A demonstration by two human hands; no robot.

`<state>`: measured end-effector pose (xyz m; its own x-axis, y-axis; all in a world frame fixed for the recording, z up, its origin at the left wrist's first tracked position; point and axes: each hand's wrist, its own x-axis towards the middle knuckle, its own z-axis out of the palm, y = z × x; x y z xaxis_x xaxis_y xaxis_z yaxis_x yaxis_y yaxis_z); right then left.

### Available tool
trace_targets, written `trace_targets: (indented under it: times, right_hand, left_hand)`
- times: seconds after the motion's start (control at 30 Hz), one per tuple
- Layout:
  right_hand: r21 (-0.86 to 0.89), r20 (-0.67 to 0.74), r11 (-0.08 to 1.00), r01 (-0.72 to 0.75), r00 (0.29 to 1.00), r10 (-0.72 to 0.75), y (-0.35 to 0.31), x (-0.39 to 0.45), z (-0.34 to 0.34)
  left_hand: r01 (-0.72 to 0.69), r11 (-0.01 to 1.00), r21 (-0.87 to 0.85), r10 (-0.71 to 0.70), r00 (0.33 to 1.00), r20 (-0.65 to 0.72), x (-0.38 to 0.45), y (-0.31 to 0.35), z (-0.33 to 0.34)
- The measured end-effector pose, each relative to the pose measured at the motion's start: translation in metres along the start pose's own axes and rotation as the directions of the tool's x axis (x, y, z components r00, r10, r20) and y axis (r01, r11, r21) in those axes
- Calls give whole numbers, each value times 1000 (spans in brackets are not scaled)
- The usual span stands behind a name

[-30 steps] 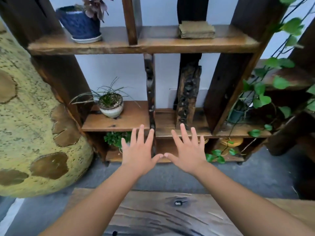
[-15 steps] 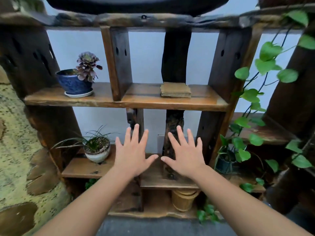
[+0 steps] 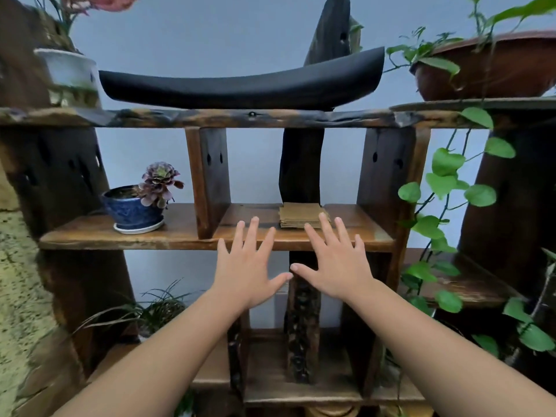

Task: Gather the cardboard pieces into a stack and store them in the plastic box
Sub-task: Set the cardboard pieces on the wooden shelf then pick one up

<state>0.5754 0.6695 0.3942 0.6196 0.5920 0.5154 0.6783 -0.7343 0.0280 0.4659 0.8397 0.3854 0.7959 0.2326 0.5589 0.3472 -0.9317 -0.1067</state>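
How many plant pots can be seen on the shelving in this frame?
3: a blue pot on the middle shelf at left, a white pot top left, and a brown pot top right. Foliage lower down may hide others.

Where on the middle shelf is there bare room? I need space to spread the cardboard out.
On the middle shelf, bare board lies between the upright divider and the cardboard stack, and right of the stack. The blue pot crowds the left bay.

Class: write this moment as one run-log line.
left hand: open, empty | right hand: open, empty | cardboard stack: on middle shelf, untouched | plastic box: not visible
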Motion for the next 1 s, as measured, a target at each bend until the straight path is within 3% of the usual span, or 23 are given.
trace_targets:
  times: [0.37, 0.7, 0.87, 1.0]
  right_hand:
    - [-49, 19, 998, -32, 999, 33, -2, 19, -2]
    - [-61, 166, 995, -72, 983, 82, 26, 66, 40]
    - [27, 194, 986, -163, 969, 154, 42, 102, 67]
    - [200, 225, 910, -363, 921, 318, 57, 140, 85]
  left_hand:
    - [-18, 995, -97, 24, 998, 56, 32, -25, 2]
    - [4, 967, -255, 65, 963, 262, 100, -35, 48]
    - [161, 875, -456, 31, 923, 385, 138, -30, 73]
    - [281, 765, -580, -15, 907, 420, 165, -24, 93]
